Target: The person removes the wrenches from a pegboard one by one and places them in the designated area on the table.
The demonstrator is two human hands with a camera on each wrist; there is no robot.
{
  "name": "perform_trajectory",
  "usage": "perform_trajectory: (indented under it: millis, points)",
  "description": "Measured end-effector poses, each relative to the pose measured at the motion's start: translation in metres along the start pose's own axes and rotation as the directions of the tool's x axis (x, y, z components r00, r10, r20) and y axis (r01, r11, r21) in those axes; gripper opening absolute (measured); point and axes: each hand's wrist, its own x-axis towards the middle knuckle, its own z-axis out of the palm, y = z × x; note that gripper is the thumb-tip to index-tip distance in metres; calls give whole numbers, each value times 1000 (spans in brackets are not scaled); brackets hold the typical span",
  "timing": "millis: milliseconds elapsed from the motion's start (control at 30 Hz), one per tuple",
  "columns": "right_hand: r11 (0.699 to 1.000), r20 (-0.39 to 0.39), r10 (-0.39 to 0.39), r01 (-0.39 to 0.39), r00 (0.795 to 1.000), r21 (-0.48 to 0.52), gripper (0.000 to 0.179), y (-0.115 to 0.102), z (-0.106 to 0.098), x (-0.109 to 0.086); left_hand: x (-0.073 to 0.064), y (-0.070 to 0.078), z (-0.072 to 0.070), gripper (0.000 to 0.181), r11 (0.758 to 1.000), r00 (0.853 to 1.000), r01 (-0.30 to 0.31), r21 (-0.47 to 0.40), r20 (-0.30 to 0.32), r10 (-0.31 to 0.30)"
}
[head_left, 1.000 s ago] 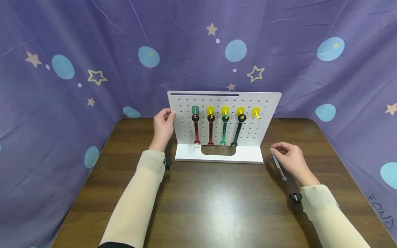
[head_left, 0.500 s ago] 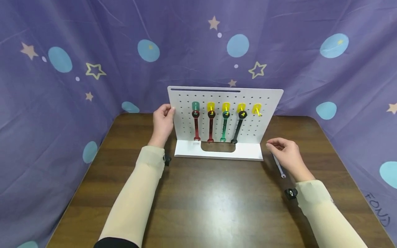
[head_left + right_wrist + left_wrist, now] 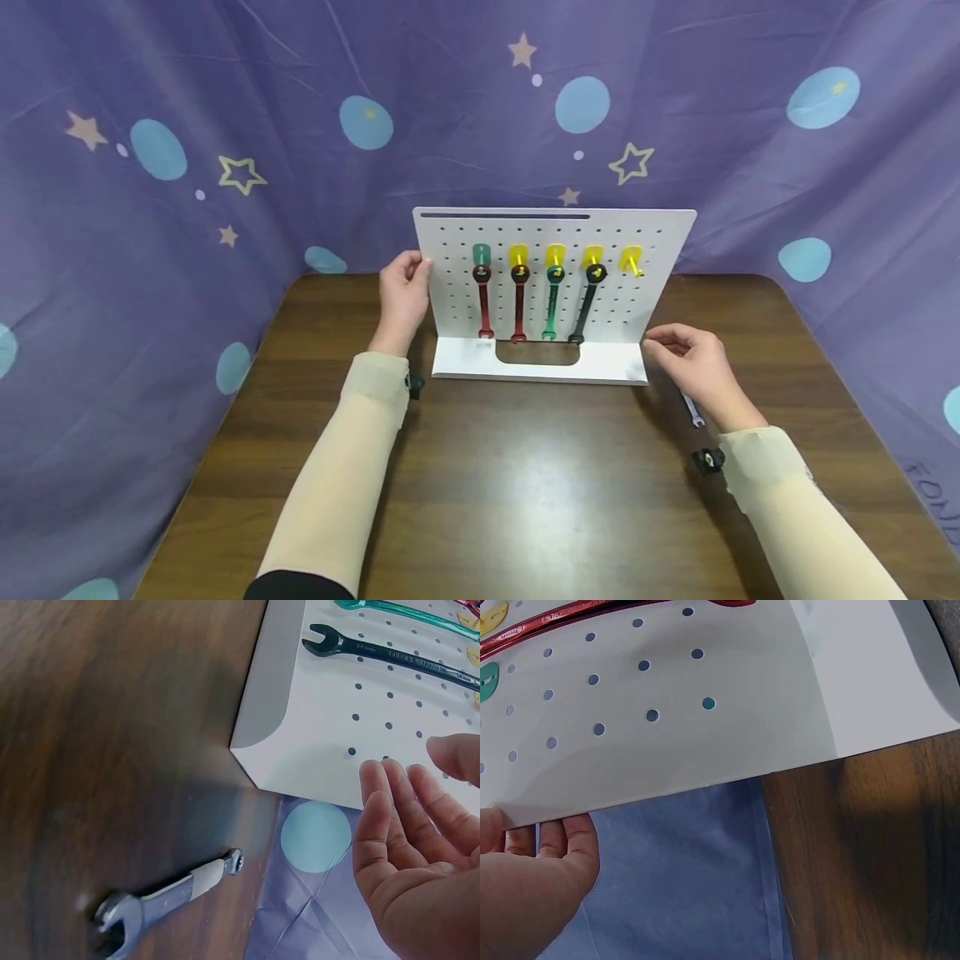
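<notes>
My left hand [image 3: 402,296] holds the left edge of a white pegboard [image 3: 455,312], thumb in front and fingers behind. Ratchet wrenches hang from its hooks: two red wrenches [image 3: 519,307], a green wrench [image 3: 552,308] and a black wrench [image 3: 586,305]. The rightmost yellow hook [image 3: 632,260] carries nothing. Beside the board's lower right corner is my right hand [image 3: 697,367], fingers loosely bent and nothing in them. A silver wrench [image 3: 172,895] lies on the table below that hand, its upper part hidden by the hand in the head view.
The pegboard stands on a white foot [image 3: 465,358] with a cut-out at its middle. Brown wooden table [image 3: 480,483] extends in front and to both sides. A purple curtain [image 3: 465,100] with stars and blue ovals hangs behind and around it.
My right hand has shifted left and away from the silver wrench, towards the board's lower right corner. The wrench stays on the table. My left hand keeps its hold; the head view shifts slightly.
</notes>
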Motion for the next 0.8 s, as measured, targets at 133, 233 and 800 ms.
perform_trajectory:
  millis: [133, 233, 800]
  points:
    - [1000, -7, -13, 13, 1000, 15, 23, -3, 1, 1, 1, -1, 1, 15, 1000, 1000, -11, -1, 3, 11]
    - [999, -6, -31, 31, 1000, 19, 22, -4, 2, 2, 1, -1, 1, 14, 1000, 1000, -16, 1, -6, 16]
    - [999, 20, -29, 29, 999, 36, 27, -13, 6, 5, -1, -1, 0, 12, 1000, 1000, -16, -3, -15, 16]
